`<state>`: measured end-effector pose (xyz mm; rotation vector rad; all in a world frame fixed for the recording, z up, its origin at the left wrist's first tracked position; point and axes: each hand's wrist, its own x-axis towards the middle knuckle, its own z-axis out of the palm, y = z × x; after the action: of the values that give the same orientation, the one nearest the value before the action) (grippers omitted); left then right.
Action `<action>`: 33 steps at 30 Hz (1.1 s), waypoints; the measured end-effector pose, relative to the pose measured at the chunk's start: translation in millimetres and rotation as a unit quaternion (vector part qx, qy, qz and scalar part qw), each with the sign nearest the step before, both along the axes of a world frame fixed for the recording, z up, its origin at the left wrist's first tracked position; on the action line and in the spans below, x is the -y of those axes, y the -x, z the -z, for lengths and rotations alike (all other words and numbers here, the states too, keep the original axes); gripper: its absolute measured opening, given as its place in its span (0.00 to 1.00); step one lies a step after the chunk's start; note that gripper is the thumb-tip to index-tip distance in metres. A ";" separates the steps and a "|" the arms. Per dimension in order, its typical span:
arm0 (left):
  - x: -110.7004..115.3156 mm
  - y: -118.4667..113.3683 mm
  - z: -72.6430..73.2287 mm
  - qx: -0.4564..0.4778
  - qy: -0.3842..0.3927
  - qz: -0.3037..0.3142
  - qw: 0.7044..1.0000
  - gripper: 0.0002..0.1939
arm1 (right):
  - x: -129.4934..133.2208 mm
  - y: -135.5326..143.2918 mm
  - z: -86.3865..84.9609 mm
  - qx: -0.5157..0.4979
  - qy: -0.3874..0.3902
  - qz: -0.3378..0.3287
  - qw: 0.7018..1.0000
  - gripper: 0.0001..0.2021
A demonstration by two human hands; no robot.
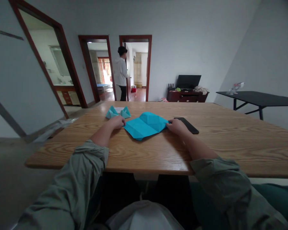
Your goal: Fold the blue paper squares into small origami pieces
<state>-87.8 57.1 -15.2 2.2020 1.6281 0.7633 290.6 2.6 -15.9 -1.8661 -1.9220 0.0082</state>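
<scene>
A creased blue sheet of paper (146,125) is spread between both hands over the wooden table (218,143). Its left corner is pinched in my left hand (117,122). My right hand (177,126) grips the opposite corner, with the fingers closed on it. Just beyond my left hand stand folded light blue paper shapes (118,112) with pointed tips. A black phone-like slab (187,125) lies flat beside my right hand, partly behind it.
A person (121,73) in a white top stands by a doorway beyond the table. Against the far wall, a cabinet (187,96) bears a monitor (188,81). At the right is a black table (259,97) with a clear plastic item on it.
</scene>
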 end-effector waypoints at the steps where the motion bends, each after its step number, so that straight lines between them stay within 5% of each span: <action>1: 2.9 -4.3 -1.9 -0.010 -0.006 -0.014 1.000 0.08 | 1.8 1.9 -1.1 0.021 0.012 0.008 1.000 0.15; 4: 21.9 -33.9 -9.0 -0.031 -0.072 -0.018 0.997 0.07 | 8.4 10.4 -6.1 0.064 0.040 0.042 0.996 0.17; 7: 48.2 -79.0 -9.7 -0.009 -0.105 0.041 0.994 0.04 | 16.0 20.6 -11.9 0.100 0.055 0.081 0.990 0.19; 11: 69.3 -119.8 -0.9 -0.066 -0.015 0.079 0.995 0.25 | 24.8 28.4 -18.2 0.119 0.049 0.093 0.987 0.21; 16: 69.6 -118.2 6.4 -0.122 0.088 0.086 0.985 0.33 | 34.2 31.1 -25.1 0.124 0.025 0.089 0.988 0.19; 19: 72.8 -120.3 6.9 -0.186 0.096 0.107 0.972 0.34 | 42.0 46.1 -29.0 0.162 -0.056 0.057 0.984 0.18; 22: 77.3 -131.1 7.6 -0.233 0.088 0.150 0.957 0.34 | 44.3 72.1 -26.1 0.212 -0.107 -0.082 0.968 0.17; 25: 73.7 -135.2 7.9 -0.247 0.089 0.182 0.948 0.36 | 33.8 91.8 -12.4 0.207 -0.067 -0.248 0.944 0.19; 29: 56.1 -122.8 9.7 -0.242 0.083 0.184 0.949 0.35 | 12.8 91.3 12.5 0.161 0.050 -0.203 0.965 0.26; 33: 42.2 -115.6 18.9 -0.248 0.069 0.091 0.962 0.37 | 6.7 81.8 23.1 0.169 0.119 -0.177 0.962 0.32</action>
<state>27.8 14.9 -34.1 2.5255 1.5869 0.0380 208.8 -4.1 -39.1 -1.7257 -2.5724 0.0370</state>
